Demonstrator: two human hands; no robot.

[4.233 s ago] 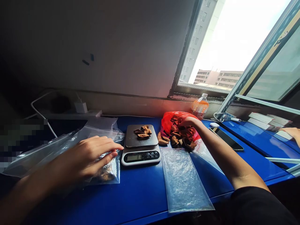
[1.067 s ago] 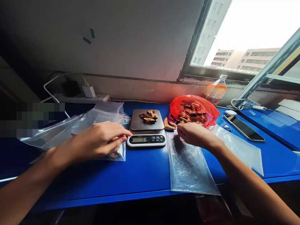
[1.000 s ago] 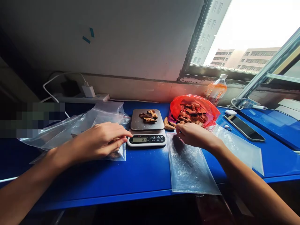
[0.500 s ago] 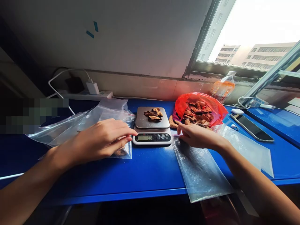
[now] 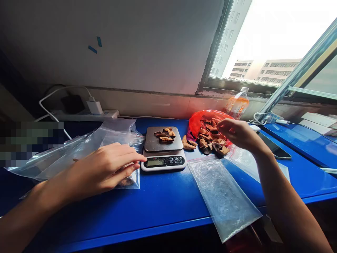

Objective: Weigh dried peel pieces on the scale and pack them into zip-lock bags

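My left hand (image 5: 112,165) hovers with fingers stretched out, its index fingertip at the left edge of the kitchen scale (image 5: 163,163). Several brown dried slices (image 5: 165,134), curled and bark-like, lie on the scale's metal plate; the lit display is too blurred to read surely. Over the right side of a red plastic bag (image 5: 196,121) is my right hand (image 5: 235,133), fingers loosely bent and apart, with nothing visible in them. More dried slices (image 5: 210,135) spill from the bag's mouth. Under my left hand lies a clear zip bag (image 5: 135,179) with brown pieces inside.
A flat zip bag (image 5: 223,196) overhangs the front edge of the blue table (image 5: 163,203). Other clear bags (image 5: 79,151) lie left. Behind stand an orange-labelled bottle (image 5: 238,103) and a power strip with a charger (image 5: 94,106). A phone (image 5: 276,147) lies right.
My right hand has moved up and right, from beside the loose slices near the scale to over the red bag. My left hand keeps its place by the scale. The view has shifted slightly.
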